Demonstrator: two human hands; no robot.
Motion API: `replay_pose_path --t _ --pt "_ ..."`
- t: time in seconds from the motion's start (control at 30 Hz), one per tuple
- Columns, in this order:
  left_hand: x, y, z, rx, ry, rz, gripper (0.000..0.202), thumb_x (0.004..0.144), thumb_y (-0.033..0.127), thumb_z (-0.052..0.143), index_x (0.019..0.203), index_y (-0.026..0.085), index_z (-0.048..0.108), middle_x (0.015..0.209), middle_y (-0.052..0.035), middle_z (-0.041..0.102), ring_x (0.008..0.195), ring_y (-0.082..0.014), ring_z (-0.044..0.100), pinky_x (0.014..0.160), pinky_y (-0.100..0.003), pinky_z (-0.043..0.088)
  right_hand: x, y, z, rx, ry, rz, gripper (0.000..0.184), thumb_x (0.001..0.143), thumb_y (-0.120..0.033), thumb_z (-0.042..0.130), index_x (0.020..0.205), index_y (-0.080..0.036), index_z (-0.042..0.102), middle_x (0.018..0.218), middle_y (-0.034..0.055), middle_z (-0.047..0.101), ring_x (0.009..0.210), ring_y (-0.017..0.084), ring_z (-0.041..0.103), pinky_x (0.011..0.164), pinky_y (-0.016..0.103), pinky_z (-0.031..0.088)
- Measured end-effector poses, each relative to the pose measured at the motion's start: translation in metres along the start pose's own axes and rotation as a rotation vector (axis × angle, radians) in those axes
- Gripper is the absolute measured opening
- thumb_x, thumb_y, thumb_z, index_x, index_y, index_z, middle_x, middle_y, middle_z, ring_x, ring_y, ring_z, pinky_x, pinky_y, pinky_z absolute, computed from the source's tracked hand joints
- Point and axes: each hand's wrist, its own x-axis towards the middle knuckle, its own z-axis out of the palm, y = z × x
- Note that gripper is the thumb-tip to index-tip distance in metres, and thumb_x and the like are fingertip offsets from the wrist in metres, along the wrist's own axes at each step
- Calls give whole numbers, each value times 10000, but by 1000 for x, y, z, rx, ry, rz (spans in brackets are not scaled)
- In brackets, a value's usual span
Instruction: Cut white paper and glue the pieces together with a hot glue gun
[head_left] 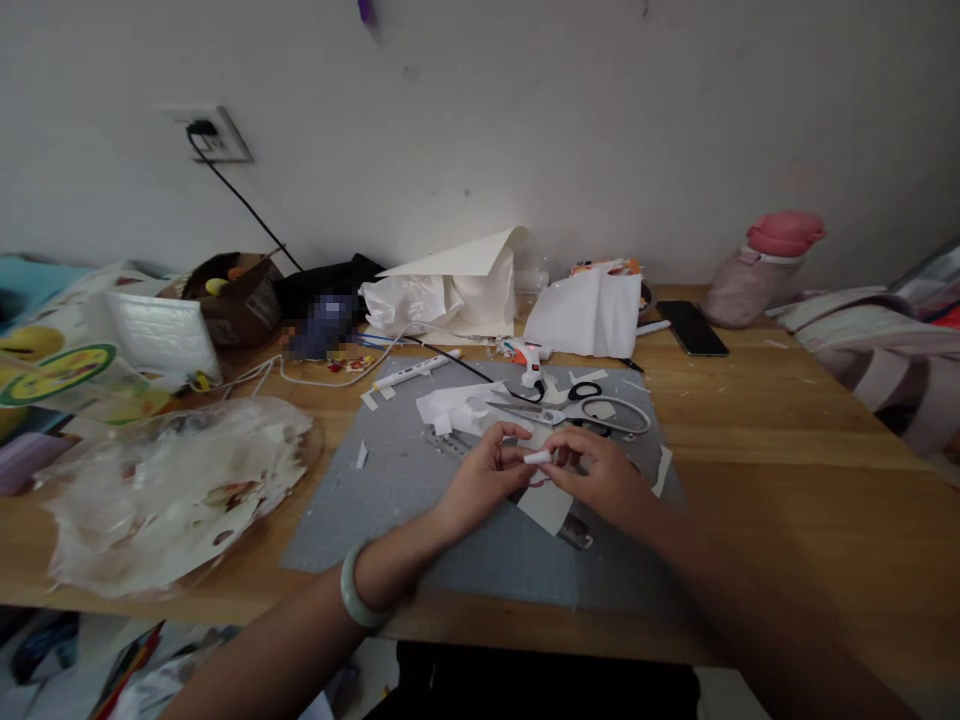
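Observation:
Between the fingertips of both hands is a small white paper roll. My left hand pinches its left end, and my right hand grips its right end. Both hands are held above a grey cutting mat. Just beyond them lie scissors with a grey handle and a second pair with black handles. A metal ruler sticks out from under a paper piece below the hands. White paper scraps lie at the left.
A glue gun and a white pen-like tool rest at the mat's far edge. Right of them are a phone and a pink-lidded bottle. A clear plastic bag of scraps lies left. Cables cross the back.

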Motion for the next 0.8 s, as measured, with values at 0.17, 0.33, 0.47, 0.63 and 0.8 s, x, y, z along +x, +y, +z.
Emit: replay_pose_path --t 0.17,0.33,0.47,0.63,0.8 --pt "3 3 -8 73 -80 -94 275 670 274 758 764 157 528 698 -35 690 665 -135 672 646 -231 501 -2 2 6 -5 42 -100 122 767 -142 522 796 -198 626 764 8 645 686 124 574 642 253 464" --pt "1 10 -10 32 -100 -105 276 735 371 690 815 158 534 683 -42 692 637 -134 668 642 -240 506 -1 7 11 36 102 -123 153 789 -138 504 843 -202 632 804 19 663 697 129 600 623 249 473" --pt "2 10 -13 73 -151 -88 331 685 380 745 814 163 530 684 -12 681 658 -123 660 653 -229 499 0 6 11 35 129 -264 167 779 -108 501 790 -206 636 775 20 646 735 138 602 690 275 480" --pt "4 11 -13 281 -157 26 323 716 409 714 817 174 518 656 11 641 615 -115 616 622 -246 489 0 3 11 256 22 -56 89 755 -206 553 800 -211 629 785 20 643 712 138 595 651 271 479" --pt "-31 43 4 928 4 623 189 873 353 532 852 193 631 870 -58 634 820 -167 600 726 -309 493 4 1 4 433 71 283 187 678 -364 646 745 -203 580 669 -9 596 620 133 558 596 267 460"
